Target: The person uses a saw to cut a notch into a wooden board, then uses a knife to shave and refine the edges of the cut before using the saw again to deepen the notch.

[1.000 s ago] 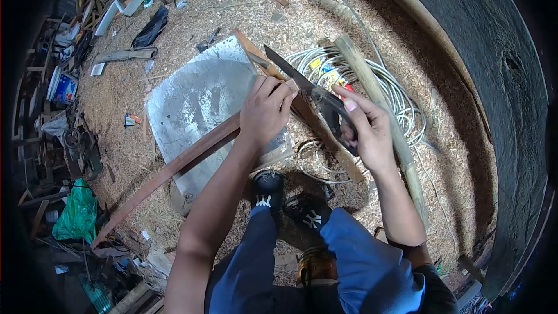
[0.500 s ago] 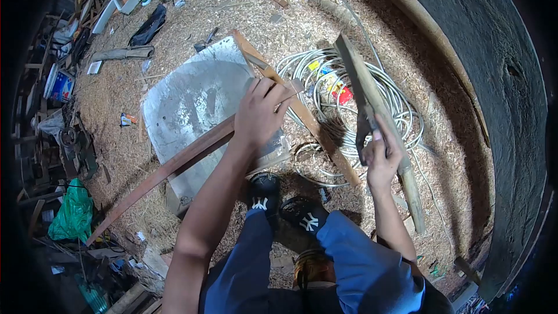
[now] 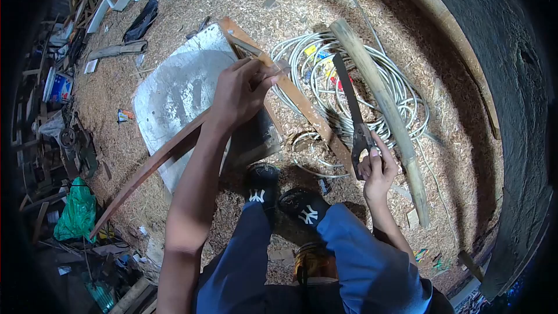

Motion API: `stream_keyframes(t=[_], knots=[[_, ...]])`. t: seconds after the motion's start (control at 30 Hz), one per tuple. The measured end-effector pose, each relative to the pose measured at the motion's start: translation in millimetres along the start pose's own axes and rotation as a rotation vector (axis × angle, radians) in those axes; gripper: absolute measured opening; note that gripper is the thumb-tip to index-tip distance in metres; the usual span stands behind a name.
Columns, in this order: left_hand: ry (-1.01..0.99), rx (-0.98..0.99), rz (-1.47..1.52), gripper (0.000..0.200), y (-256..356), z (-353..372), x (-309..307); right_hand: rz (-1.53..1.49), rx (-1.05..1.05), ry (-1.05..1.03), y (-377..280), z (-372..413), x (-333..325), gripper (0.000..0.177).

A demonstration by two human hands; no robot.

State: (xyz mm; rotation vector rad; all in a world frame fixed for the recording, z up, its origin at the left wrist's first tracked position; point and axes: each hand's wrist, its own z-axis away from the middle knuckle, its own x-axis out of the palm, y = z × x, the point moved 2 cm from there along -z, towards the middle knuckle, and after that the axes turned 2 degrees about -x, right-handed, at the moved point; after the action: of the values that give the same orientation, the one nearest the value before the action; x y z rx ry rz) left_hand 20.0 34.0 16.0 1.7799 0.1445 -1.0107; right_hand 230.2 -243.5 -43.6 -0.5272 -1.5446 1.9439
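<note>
My left hand point(image 3: 237, 94) is closed around a long reddish wooden strip point(image 3: 154, 170) near its upper end. The strip slants down to the lower left across a scuffed grey metal sheet point(image 3: 174, 84). Just beyond my fingers, its end lies over an orange-brown board point(image 3: 308, 107). My right hand point(image 3: 379, 170) grips the dark handle of a handsaw point(image 3: 349, 90), its narrow blade pointing up and away from me. Beside the saw lies a pale wooden pole point(image 3: 383, 96), resting across a coil of grey cable point(image 3: 415, 102).
Wood shavings point(image 3: 197, 0) cover the ground. A large dark timber point(image 3: 500, 64) borders the right side. Scrap wood, a green plastic bag point(image 3: 75, 210) and a white-and-blue container point(image 3: 60, 86) crowd the left. My shoes point(image 3: 302, 204) stand near the bottom centre.
My right hand has tilted the saw, so its blade now shows clear of the pole. My left hand and the strip have shifted slightly leftward in view.
</note>
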Motion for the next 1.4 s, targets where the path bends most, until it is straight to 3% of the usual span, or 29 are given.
stream_keyframes(t=[0.4,1.4], knots=[[-0.115,-0.05,-0.107,0.019,-3,-12,-8,0.003,-0.019,-0.003,0,-1,0,0.04],[-0.03,0.049,-0.03,0.026,4,-6,-3,0.009,-0.049,-0.042,-1,-1,1,0.041]])
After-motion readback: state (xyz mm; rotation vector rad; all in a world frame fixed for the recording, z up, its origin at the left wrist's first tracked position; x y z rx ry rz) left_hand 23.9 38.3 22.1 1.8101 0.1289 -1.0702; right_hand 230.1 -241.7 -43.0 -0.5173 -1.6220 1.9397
